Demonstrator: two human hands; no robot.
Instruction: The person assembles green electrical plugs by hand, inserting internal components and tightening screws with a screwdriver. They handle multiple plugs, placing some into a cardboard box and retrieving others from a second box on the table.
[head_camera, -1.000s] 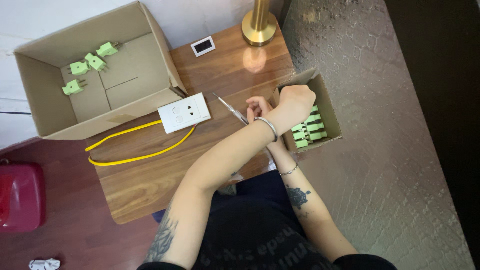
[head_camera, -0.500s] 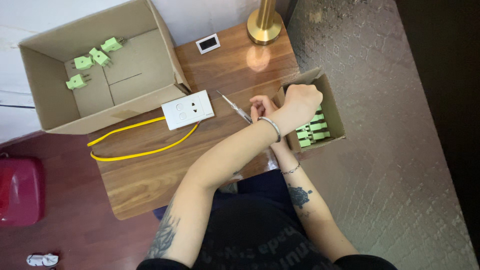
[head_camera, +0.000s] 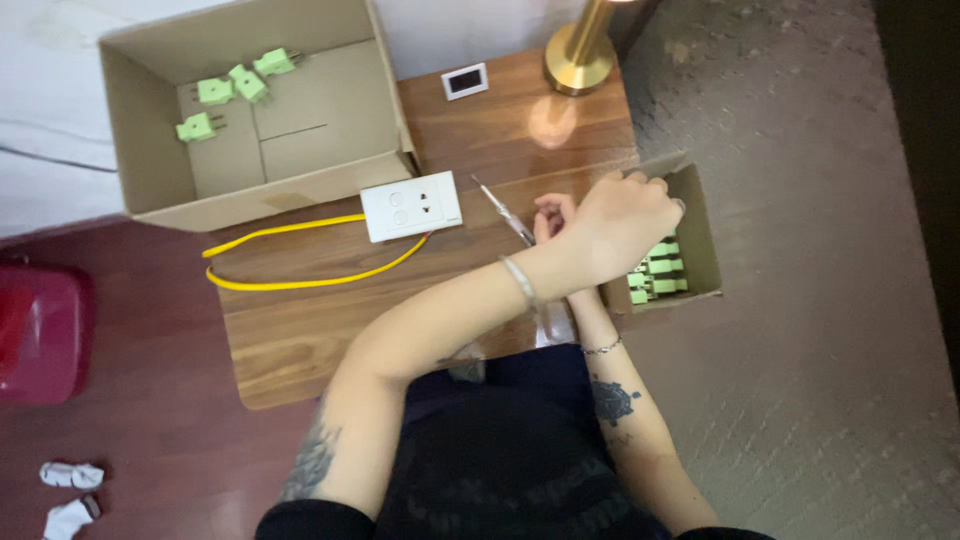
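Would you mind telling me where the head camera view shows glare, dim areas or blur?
Head view: a soft glare patch lies on the wooden table beside the brass lamp base; the right edge falls into deep shadow; the left hand over the small box looks slightly soft; the green plugs stay sharp.

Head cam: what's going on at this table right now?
A person sits at a small wooden table. The left hand reaches across into a small cardboard box of green plugs at the table's right edge; what it grips is hidden. The right hand rests beside a screwdriver. A white wall socket plate with a yellow cable lies mid-table. A larger open box holds three more green plugs.
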